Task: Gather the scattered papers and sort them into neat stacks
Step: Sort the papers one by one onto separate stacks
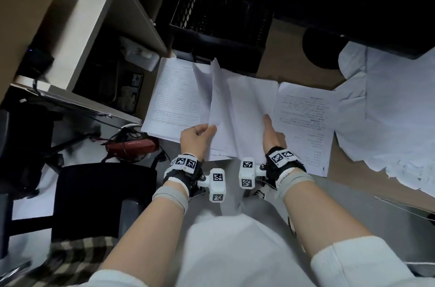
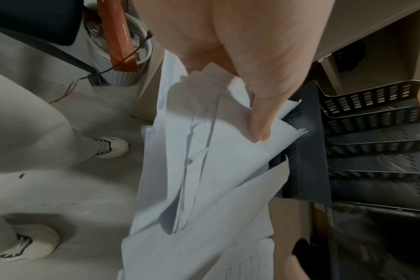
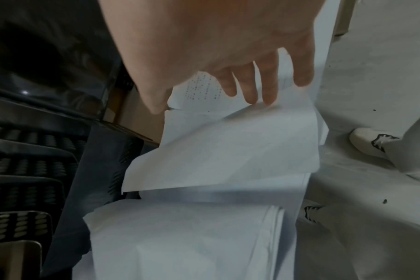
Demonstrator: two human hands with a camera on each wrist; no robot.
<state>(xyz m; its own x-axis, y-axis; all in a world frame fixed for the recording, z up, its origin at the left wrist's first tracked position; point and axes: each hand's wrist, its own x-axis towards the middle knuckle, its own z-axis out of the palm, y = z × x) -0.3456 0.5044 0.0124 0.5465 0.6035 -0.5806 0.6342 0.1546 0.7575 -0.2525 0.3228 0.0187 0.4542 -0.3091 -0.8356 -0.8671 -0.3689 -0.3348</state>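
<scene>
A loose bundle of white sheets [image 1: 226,108] [image 2: 204,170] [image 3: 228,151] is lifted and fanned over the floor in front of me. My left hand [image 1: 197,133] grips its near left corner, thumb [image 2: 259,117] pressed on top. My right hand [image 1: 273,133] [image 3: 228,56] holds the right side: its thumb lies on top, and the fingers [image 3: 252,91] reach straight to the sheet's edge from below. A stack of lined forms [image 1: 174,98] lies to the left. A printed page [image 1: 306,117] lies to the right.
Large crumpled white sheets [image 1: 388,110] spread at the far right. A black tiered paper tray [image 1: 219,16] [image 2: 372,123] stands just behind the papers. A desk side panel [image 1: 141,16], a white power strip [image 1: 138,56], a red box [image 1: 131,145] and a black stool [image 1: 103,192] crowd the left.
</scene>
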